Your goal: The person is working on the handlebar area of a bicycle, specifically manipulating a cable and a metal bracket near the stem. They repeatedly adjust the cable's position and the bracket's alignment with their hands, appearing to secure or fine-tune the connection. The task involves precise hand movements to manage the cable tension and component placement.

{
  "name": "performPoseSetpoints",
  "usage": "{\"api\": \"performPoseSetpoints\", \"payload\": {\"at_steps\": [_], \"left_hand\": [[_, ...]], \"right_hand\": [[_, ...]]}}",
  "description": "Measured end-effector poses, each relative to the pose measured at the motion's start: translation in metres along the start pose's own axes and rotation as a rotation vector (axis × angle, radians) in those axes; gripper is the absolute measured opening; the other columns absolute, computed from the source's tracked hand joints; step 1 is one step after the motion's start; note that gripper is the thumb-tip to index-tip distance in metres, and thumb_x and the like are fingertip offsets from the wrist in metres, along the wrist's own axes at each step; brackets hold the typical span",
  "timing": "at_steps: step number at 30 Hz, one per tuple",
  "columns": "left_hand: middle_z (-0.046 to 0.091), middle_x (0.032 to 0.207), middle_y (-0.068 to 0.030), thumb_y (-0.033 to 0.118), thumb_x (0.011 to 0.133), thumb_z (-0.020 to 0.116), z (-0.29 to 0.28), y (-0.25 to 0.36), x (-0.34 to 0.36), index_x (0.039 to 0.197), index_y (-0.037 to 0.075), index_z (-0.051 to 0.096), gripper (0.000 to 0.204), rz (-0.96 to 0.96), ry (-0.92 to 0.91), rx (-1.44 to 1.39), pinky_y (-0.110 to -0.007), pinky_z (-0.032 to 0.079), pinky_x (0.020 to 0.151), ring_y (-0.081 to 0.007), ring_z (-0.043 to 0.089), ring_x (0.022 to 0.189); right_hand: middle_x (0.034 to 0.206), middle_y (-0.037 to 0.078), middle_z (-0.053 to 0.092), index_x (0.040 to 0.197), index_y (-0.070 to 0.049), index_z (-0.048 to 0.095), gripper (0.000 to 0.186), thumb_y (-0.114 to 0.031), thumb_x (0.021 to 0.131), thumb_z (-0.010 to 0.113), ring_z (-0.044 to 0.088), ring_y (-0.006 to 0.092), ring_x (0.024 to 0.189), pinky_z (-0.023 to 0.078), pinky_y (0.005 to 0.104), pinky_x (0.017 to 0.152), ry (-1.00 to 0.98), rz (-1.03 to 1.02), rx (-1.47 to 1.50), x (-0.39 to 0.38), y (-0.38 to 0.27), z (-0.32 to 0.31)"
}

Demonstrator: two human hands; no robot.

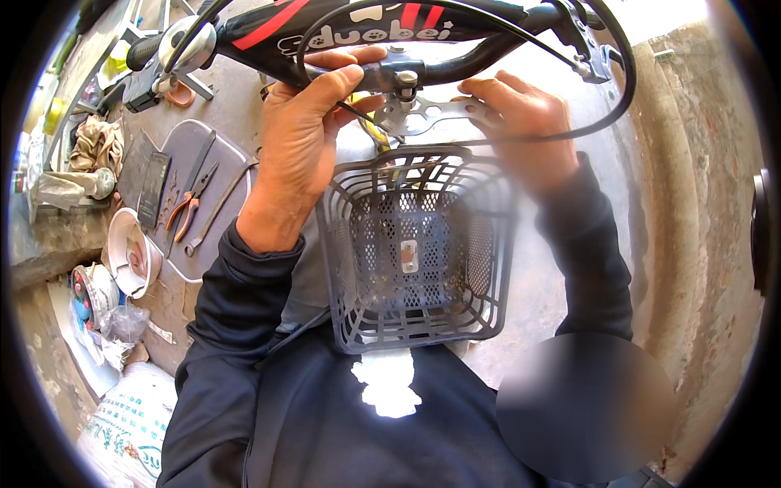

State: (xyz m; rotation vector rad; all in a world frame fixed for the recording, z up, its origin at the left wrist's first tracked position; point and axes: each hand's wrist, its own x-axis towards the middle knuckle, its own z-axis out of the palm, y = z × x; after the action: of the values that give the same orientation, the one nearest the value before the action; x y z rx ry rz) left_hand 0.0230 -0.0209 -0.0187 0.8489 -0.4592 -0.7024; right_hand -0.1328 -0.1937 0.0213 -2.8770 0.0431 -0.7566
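Note:
A bicycle's black handlebar (464, 69) runs across the top of the view, with a printed black pad and red stripes above it. My left hand (297, 138) is closed around the bar just left of the centre clamp, thumb on top. In the fingers of my right hand (525, 114) is one end of a flat silver multi-hole wrench (427, 115). Its other end reaches the bolt (406, 80) at the clamp; whether it sits on the bolt head I cannot tell. Below both hands, a black plastic basket (419, 337) stands with its opening toward me.
A silver bell (187, 45) and brake levers sit on the bar, and black cables loop around my hands. At left, pliers (189, 203) and a spanner (215, 211) lie on a grey mat, beside a white bucket (134, 252). A concrete ledge (659, 203) runs along the right.

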Motion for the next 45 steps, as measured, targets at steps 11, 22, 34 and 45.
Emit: {"api": "performPoseSetpoints", "payload": {"at_steps": [11, 22, 34, 45], "left_hand": [[0.067, 0.11, -0.0122, 0.008, 0.087, 0.06, 0.0, 0.001, 0.0, 0.091, 0.009, 0.067, 0.008, -0.005, 0.012, 0.004, -0.031, 0.054, 0.077, -0.0155, 0.064, 0.091], [0.064, 0.114, -0.0159, 0.006, 0.087, 0.06, -0.004, -0.001, 0.002, 0.096, 0.007, 0.065, 0.01, 0.004, -0.016, -0.001, -0.03, 0.058, 0.08, -0.0181, 0.066, 0.094], [0.064, 0.114, -0.0168, 0.006, 0.088, 0.059, -0.004, -0.002, 0.002, 0.096, 0.008, 0.064, 0.01, 0.018, -0.012, 0.009, -0.03, 0.059, 0.079, -0.0178, 0.066, 0.094], [0.063, 0.116, -0.0165, 0.006, 0.088, 0.06, -0.006, -0.001, 0.001, 0.099, 0.007, 0.064, 0.012, 0.013, -0.024, 0.01, -0.03, 0.058, 0.08, -0.0184, 0.066, 0.095]], "right_hand": [[0.081, 0.011, 0.066, 0.091, 0.001, 0.067, 0.02, 0.002, 0.072, 0.072, 0.068, 0.0236, 0.07, 0.054, 0.0289, 0.063, -0.02, -0.014, 0.061, 0.005, -0.001, -0.001], [0.069, 0.007, 0.061, 0.086, -0.005, 0.068, 0.013, -0.005, 0.073, 0.071, 0.062, 0.0249, 0.058, 0.049, 0.032, 0.052, 0.012, -0.125, -0.116, 0.01, -0.004, -0.008], [0.076, 0.009, 0.064, 0.087, -0.003, 0.067, 0.015, -0.003, 0.073, 0.072, 0.065, 0.024, 0.065, 0.052, 0.0303, 0.059, -0.021, -0.025, -0.006, 0.008, -0.004, -0.004], [0.079, 0.01, 0.065, 0.088, -0.001, 0.067, 0.015, -0.002, 0.074, 0.071, 0.066, 0.024, 0.068, 0.053, 0.0293, 0.062, -0.036, 0.023, 0.017, 0.007, -0.005, -0.004]]}}
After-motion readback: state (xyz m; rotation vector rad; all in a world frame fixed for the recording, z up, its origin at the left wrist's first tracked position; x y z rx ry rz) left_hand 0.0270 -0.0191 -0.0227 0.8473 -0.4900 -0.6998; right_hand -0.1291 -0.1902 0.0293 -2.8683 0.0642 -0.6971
